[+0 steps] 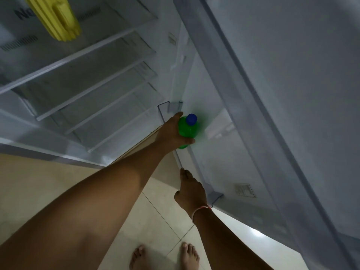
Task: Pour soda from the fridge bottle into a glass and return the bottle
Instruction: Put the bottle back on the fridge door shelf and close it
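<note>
A person stands before an open fridge, seen from a camera on their head looking down. The left hand (171, 133) reaches out from seven o'clock to just right of centre, fingers and thumb wrapped around the body of a green soda bottle (187, 131). The bottle stands roughly upright, topped by a blue cap (191, 119), and sits within the clear door bin (162, 112) on the inside of the fridge door (272, 94). Whether its base rests on the bin floor cannot be told, as the hand covers the lower part.

The right hand (191, 193) comes in from five o'clock, below the bottle. Its fingers are pressed together and stretched forward, their tips touching the front rail of the same door bin. The thumb is tucked at the side. A thin red and white thread (200, 210) circles that wrist.

The fridge door fills the right side from twelve to four o'clock, pale and slightly blurred. The fridge interior spreads from nine to twelve o'clock, with several clear shelves (87, 75) stacked one above another. A yellow ribbed container (58, 18) sits at eleven o'clock near the top edge.

Pale floor tiles (155, 221) lie beneath, and two bare feet (165, 256) show at six o'clock.
</note>
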